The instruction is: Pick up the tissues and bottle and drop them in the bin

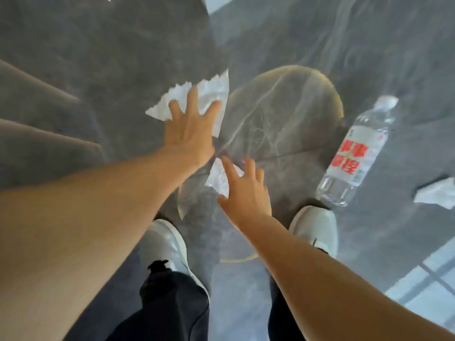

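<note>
On the glossy dark floor lies a large white tissue (209,94), and my left hand (189,129) is spread over it, fingers apart, touching or just above it. A smaller white tissue (218,178) lies closer to me; my right hand (246,193) hovers over its right side with fingers apart. A clear plastic bottle (354,153) with a white label and red characters lies on its side to the right, near my right shoe. A third tissue (435,193) sits at the right edge. No bin is in view.
My two white shoes (167,242) (315,227) and dark trouser legs stand below the hands. A grey upholstered edge (37,143), perhaps a sofa, fills the left side. Bright window reflections show on the floor at lower right (423,286).
</note>
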Demonstrator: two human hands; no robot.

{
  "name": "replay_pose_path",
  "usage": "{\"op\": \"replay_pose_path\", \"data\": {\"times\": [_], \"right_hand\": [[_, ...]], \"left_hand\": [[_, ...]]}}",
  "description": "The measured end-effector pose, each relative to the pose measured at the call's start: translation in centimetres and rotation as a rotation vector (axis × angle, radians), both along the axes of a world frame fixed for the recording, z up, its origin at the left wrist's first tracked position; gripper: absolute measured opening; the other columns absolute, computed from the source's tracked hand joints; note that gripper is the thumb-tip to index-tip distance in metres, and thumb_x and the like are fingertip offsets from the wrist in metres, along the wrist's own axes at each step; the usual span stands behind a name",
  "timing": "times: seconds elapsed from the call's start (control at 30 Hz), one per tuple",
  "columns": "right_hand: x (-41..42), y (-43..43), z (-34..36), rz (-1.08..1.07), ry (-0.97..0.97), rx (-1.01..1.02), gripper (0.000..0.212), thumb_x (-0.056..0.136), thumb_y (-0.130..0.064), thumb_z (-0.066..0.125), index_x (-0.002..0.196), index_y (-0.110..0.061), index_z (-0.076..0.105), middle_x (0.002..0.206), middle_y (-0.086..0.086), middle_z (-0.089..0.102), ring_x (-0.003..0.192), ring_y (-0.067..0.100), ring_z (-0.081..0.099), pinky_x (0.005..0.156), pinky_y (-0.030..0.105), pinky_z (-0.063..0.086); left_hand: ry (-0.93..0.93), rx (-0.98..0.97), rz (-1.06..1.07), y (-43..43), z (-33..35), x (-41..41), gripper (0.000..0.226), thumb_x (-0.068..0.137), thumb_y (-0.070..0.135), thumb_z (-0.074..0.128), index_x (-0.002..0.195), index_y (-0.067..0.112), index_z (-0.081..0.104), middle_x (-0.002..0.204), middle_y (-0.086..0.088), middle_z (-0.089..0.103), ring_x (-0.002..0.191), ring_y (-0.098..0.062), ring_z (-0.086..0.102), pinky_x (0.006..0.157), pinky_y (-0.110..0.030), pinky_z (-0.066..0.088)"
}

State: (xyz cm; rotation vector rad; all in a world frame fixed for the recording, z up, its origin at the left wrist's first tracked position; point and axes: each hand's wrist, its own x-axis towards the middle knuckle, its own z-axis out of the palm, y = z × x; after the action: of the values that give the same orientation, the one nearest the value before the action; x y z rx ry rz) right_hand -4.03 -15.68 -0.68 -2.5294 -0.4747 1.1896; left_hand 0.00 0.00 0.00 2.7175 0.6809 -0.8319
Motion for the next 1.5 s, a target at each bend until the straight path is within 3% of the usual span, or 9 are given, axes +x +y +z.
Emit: {"op": "replay_pose_path", "data": {"times": [0.1, 0.2, 0.3, 0.4, 0.53, 0.7, 0.87, 1.27, 1.5], "right_hand": [[-1.1, 0.3, -2.1, 0.17, -0.159, -0.05, 0.063, 0.075, -0.013, 0.072, 0.126, -0.033, 0.04, 0.137, 0.012, 0.028, 0.11, 0.036, 0.036, 0.071, 0.044, 0.05], [-0.4, 0.2, -2.6, 0.187, -0.12, -0.01, 0.026, 0.08, 0.001, 0.063, 0.101, -0.013, 0.055, 0.127, 0.013, 0.033, 0.105, 0.036, 0.039, 0.058, 0.041, 0.051], [2.9, -0.2, -0.5, 0.151, -0.053, 0.02, 0.021, 0.078, 0.007, 0.058, 0.093, -0.006, 0.055, 0.116, 0.012, 0.044, 0.106, 0.035, 0.043, 0.06, 0.038, 0.041], [7.7, -0.8, 4.0, 0.069, -0.05, 0.087, 0.011, 0.081, 0.001, 0.054, 0.091, -0.003, 0.057, 0.11, 0.016, 0.049, 0.108, 0.036, 0.045, 0.069, 0.042, 0.046], [15.2, -1.8, 12.1, 0.072, -0.096, 0.072, 0.017, 0.079, 0.001, 0.054, 0.093, -0.005, 0.059, 0.11, 0.013, 0.05, 0.108, 0.035, 0.047, 0.079, 0.045, 0.052], [26.1, -0.5, 23.5, 0.103, -0.255, 0.072, 0.018, 0.079, 0.0, 0.05, 0.093, -0.009, 0.055, 0.107, 0.008, 0.049, 0.105, 0.031, 0.048, 0.064, 0.036, 0.044], [33.7, 3.6, 29.8, 0.137, -0.38, 0.128, 0.019, 0.08, 0.0, 0.051, 0.097, -0.008, 0.056, 0.107, 0.01, 0.051, 0.102, 0.031, 0.05, 0.063, 0.041, 0.049], [42.0, 15.8, 18.1, -0.012, -0.19, -0.01, 0.021, 0.083, -0.007, 0.053, 0.104, -0.008, 0.055, 0.12, 0.009, 0.042, 0.11, 0.032, 0.044, 0.076, 0.044, 0.052], [44.9, 16.5, 13.6, 0.058, -0.004, -0.169, 0.059, 0.077, -0.026, 0.068, 0.129, -0.025, 0.04, 0.144, 0.008, 0.019, 0.12, 0.039, 0.034, 0.084, 0.047, 0.05]], "left_hand": [[-0.027, 0.073, -0.066, 0.9, -2.7, 0.5, 0.076, 0.068, -0.003, 0.062, 0.128, 0.034, 0.036, 0.148, -0.01, 0.02, 0.119, -0.043, 0.032, 0.079, -0.048, 0.046], [-0.043, 0.063, -0.135, 1.3, -3.8, 0.3, 0.043, 0.072, -0.007, 0.058, 0.109, 0.012, 0.053, 0.123, -0.017, 0.042, 0.108, -0.042, 0.043, 0.08, -0.049, 0.046], [0.05, -0.026, -0.096, 1.0, -1.3, 0.9, 0.03, 0.075, -0.003, 0.059, 0.102, 0.008, 0.061, 0.109, -0.016, 0.051, 0.103, -0.04, 0.054, 0.078, -0.045, 0.047], [0.027, -0.065, -0.095, 0.3, 4.0, 2.4, 0.029, 0.074, 0.003, 0.06, 0.1, 0.015, 0.061, 0.102, -0.014, 0.054, 0.097, -0.04, 0.059, 0.074, -0.041, 0.047], [0.028, -0.088, -0.082, 0.0, 12.4, 6.3, 0.027, 0.075, 0.007, 0.061, 0.099, 0.019, 0.059, 0.103, -0.011, 0.055, 0.1, -0.037, 0.059, 0.078, -0.042, 0.048], [-0.078, -0.085, 0.02, 0.9, 23.4, 15.0, 0.026, 0.074, 0.007, 0.061, 0.097, 0.018, 0.059, 0.106, -0.007, 0.054, 0.1, -0.033, 0.058, 0.075, -0.041, 0.049], [-0.113, -0.086, 0.082, 3.1, 28.8, 22.7, 0.022, 0.078, 0.009, 0.06, 0.099, 0.015, 0.057, 0.107, -0.007, 0.05, 0.097, -0.031, 0.054, 0.074, -0.041, 0.05], [-0.047, -0.222, 0.131, 12.8, 16.5, 31.3, 0.03, 0.082, 0.013, 0.061, 0.109, 0.021, 0.051, 0.108, -0.006, 0.048, 0.097, -0.028, 0.056, 0.075, -0.036, 0.048], [0.01, -0.294, 0.14, 15.9, 12.7, 32.9, 0.07, 0.078, 0.018, 0.067, 0.137, 0.025, 0.03, 0.134, -0.017, 0.038, 0.114, -0.04, 0.049, 0.09, -0.047, 0.047]]}}
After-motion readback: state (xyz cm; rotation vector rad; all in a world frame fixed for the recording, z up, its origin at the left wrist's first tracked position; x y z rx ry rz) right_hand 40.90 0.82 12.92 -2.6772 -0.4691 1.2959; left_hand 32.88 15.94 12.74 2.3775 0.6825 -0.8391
